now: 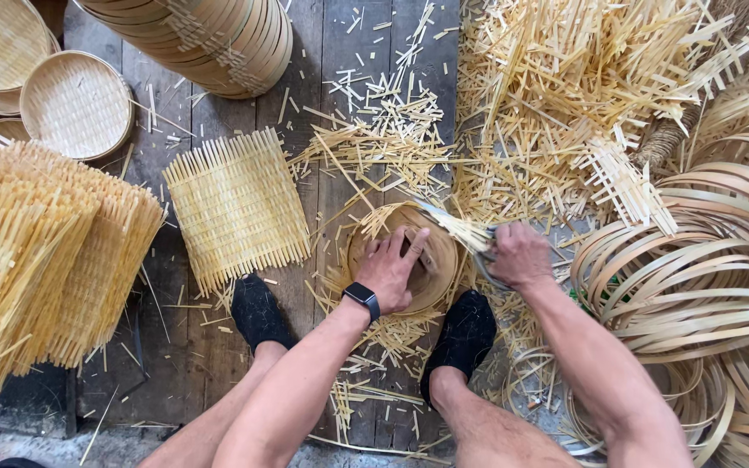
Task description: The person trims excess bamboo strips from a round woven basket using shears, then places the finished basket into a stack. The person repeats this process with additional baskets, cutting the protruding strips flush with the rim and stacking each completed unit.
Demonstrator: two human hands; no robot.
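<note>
A round bamboo tray (pixel 440 264) with a woven base sits on the plank floor between my two black-socked feet. My left hand (pixel 392 267), with a black watch on the wrist, presses flat inside the tray. My right hand (pixel 520 255) is shut on the handles of metal shears (pixel 444 218), whose blades reach over the tray's far right rim where loose strip ends stick out. A square woven bamboo mat (pixel 236 208) lies flat to the left of the tray.
Cut bamboo strips (pixel 556 95) litter the floor ahead and right. Coiled bamboo hoops (pixel 695 295) pile at the right. Stacked woven mats (pixel 36 260) stand at the left, finished round trays (pixel 75 104) at top left, and a stack of rims (pixel 218 43) above.
</note>
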